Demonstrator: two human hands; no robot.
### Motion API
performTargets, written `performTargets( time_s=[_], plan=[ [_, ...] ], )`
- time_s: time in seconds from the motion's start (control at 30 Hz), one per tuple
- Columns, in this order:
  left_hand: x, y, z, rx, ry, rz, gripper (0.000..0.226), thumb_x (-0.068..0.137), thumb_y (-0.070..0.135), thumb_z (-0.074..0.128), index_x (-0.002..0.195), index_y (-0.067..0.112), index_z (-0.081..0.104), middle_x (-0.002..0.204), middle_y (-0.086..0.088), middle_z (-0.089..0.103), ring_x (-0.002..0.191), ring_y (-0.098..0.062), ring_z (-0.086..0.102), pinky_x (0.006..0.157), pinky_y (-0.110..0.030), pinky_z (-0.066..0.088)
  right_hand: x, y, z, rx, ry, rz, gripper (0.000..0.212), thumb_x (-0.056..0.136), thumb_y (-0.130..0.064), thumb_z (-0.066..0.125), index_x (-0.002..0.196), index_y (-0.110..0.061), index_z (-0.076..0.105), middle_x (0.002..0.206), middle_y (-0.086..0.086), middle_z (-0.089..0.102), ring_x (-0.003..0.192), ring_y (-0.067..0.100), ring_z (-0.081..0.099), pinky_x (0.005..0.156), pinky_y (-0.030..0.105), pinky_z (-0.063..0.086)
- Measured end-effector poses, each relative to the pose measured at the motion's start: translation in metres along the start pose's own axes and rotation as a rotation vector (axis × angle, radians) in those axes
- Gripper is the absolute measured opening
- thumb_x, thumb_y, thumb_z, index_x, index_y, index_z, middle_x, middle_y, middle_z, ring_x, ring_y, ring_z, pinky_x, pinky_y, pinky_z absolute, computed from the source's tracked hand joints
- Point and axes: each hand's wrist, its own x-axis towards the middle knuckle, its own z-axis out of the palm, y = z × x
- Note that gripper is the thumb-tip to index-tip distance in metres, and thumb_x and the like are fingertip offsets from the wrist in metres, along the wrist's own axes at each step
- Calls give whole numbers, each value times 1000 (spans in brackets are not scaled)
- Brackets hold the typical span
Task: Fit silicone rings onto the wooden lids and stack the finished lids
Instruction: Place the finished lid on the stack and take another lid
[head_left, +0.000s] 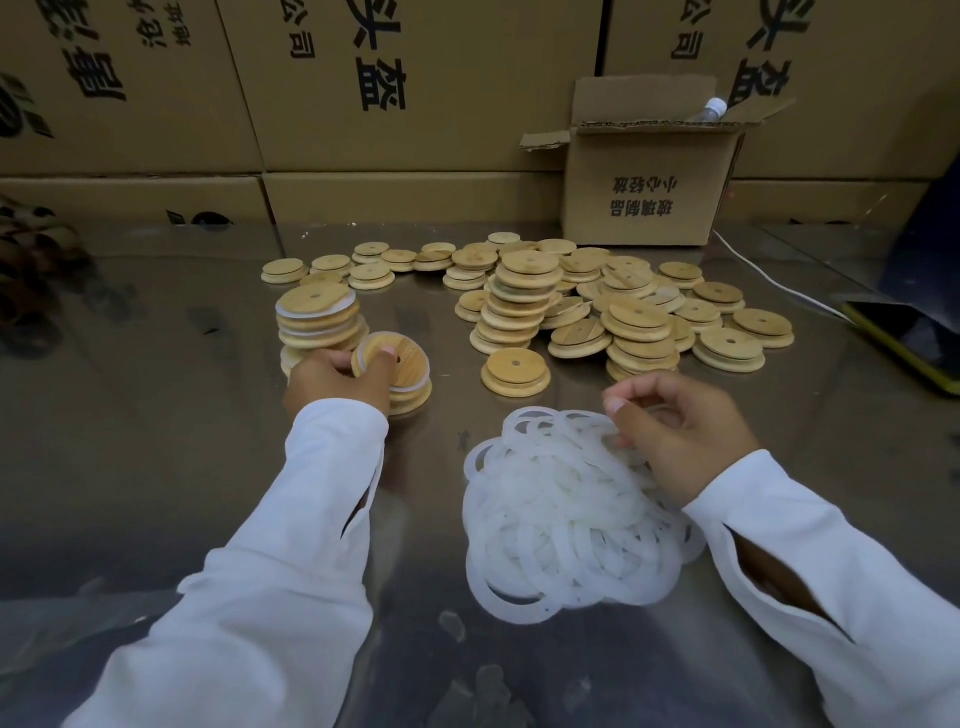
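My left hand (337, 376) grips a wooden lid with a white silicone ring on it (397, 361), tilted on top of a short stack of ringed lids (410, 397). Just behind stands a taller stack of ringed lids (318, 317). My right hand (675, 431) hovers over the far right side of a heap of translucent white silicone rings (561, 514), its curled fingers pinching at a ring. A single bare wooden lid (515, 372) lies between the heap and a big pile of bare wooden lids (613, 296).
The work surface is a shiny metal table (156, 415). A small open cardboard box (644, 182) stands at the back right, with large cartons (363, 104) stacked behind. A phone (904, 338) and a white cable (769, 280) lie at the right edge.
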Motion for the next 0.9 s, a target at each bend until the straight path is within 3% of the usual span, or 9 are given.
performTargets(
  time_s=[0.1,0.3,0.37,0.43,0.53,0.63,0.7,0.8,0.9],
  plan=[
    [0,1,0,3,27,10,26,79,36,67,89,12,60,84,-4,60,77,-28,57,69,-30,40,1,1,-1,-10,14,22,12,84,-16,62,75,-24,63,81,3,64,76,24,63,46,10,43],
    [-3,6,-1,-19,81,-21,30,81,32,66,76,18,40,89,-6,53,77,-28,52,71,-31,39,3,3,-2,-33,-3,24,13,84,-16,61,75,-25,62,83,3,64,75,21,62,55,20,42],
    [-7,12,-2,-62,125,14,24,84,30,62,87,15,44,84,-4,53,76,-26,50,70,-29,36,3,2,-3,-37,7,15,12,84,-16,61,76,-25,62,80,1,64,70,16,61,56,18,43],
    [-16,21,-4,-198,133,126,18,85,26,61,81,18,45,68,2,49,70,-18,51,67,-23,36,4,0,-4,-14,22,10,8,84,-15,61,84,-23,64,77,-1,62,68,16,60,55,11,44],
    [-43,31,-1,-307,-97,383,24,85,18,60,70,26,42,47,8,40,47,-6,45,55,-17,39,7,-4,-4,-6,18,-3,14,85,-15,60,97,-21,64,81,-2,61,75,22,61,60,12,45],
    [-67,30,7,-207,-602,460,19,84,15,60,70,26,52,43,8,46,44,-15,50,54,-30,43,21,-9,1,-128,-21,-43,14,84,-18,61,98,-21,64,83,-5,61,72,15,57,63,13,43],
    [-78,27,11,-140,-817,489,15,80,19,61,68,27,57,48,3,50,46,-17,52,57,-38,47,35,-14,8,-344,-86,-115,17,84,-21,61,101,-22,63,87,-6,61,73,9,55,62,10,40],
    [-85,23,14,-96,-865,530,7,70,31,53,65,30,58,56,-2,51,55,-28,54,62,-40,50,59,-21,25,-651,-267,-202,32,82,-20,61,113,-17,59,107,2,60,96,18,55,84,26,43],
    [-83,22,15,-107,-858,519,7,71,31,52,65,31,56,61,-10,51,63,-36,57,62,-39,49,85,-27,44,-800,-446,-158,46,84,-17,58,128,-19,48,130,8,50,117,25,48,97,27,36]
  ],
)
